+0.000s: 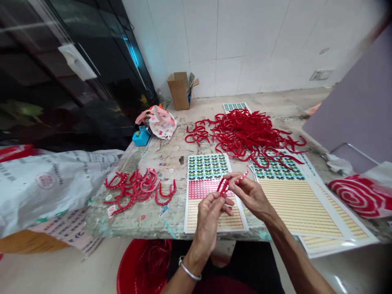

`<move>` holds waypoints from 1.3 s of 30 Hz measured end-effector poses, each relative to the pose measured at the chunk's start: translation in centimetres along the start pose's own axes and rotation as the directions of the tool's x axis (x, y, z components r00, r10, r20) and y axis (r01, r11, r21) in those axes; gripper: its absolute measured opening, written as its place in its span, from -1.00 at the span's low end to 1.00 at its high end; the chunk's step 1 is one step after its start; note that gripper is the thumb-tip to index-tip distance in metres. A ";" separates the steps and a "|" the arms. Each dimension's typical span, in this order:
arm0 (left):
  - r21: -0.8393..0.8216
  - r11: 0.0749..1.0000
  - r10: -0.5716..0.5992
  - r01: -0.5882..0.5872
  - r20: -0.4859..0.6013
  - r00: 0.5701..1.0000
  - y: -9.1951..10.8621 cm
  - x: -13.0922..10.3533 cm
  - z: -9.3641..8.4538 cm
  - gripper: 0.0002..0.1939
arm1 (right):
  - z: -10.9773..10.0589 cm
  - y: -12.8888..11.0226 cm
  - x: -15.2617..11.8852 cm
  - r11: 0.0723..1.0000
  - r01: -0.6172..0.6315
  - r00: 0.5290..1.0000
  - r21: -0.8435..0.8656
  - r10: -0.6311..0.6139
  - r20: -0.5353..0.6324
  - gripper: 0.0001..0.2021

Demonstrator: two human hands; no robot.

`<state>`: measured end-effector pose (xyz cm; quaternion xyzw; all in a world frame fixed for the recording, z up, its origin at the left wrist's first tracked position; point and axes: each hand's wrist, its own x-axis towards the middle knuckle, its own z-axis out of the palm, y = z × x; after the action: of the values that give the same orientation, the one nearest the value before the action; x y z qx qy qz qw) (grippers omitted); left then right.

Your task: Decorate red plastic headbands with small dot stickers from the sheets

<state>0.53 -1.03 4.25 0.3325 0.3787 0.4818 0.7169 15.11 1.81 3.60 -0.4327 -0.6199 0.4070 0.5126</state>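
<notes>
My left hand (210,214) is closed around a bent red strip (225,184), its curved end pointing up between my two hands. In my right hand (251,195) a thin red sticker strip with white dots (241,178) is pinched, one end sticking out past the fingers. The fingers of both hands nearly meet, and they hide part of the bent strip. Under them lies a sticker sheet (208,167) with rows of green and black shapes, a red dotted band and yellow striped rows.
A big heap of bent red strips (245,130) lies at the back right, partly over more sticker sheets (297,200). A smaller pile (137,188) lies left. A cardboard box (178,93) stands by the wall. Below the table is a red tub (125,265) holding red strips.
</notes>
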 end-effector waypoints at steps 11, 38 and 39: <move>-0.029 0.999 -0.019 0.019 0.012 1.000 0.0 -0.1 0.2 -0.87 | 0.1 -0.7 -0.2 0.996 0.018 1.000 -0.089 -0.018 0.004 -0.87; 0.002 0.999 -0.051 0.051 0.001 0.999 -0.3 0.3 -0.1 -0.82 | 0.6 0.3 -0.2 0.983 0.055 0.998 -0.178 -0.056 0.001 -0.91; 0.017 0.999 -0.050 0.050 -0.006 0.999 -0.4 0.3 -0.1 -0.81 | 0.6 0.4 -0.2 0.984 0.052 0.999 -0.173 -0.053 0.000 -0.91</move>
<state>0.67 -0.83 3.77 0.3276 0.3930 0.4614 0.7248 14.59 1.68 3.12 -0.4600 -0.6628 0.3373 0.4851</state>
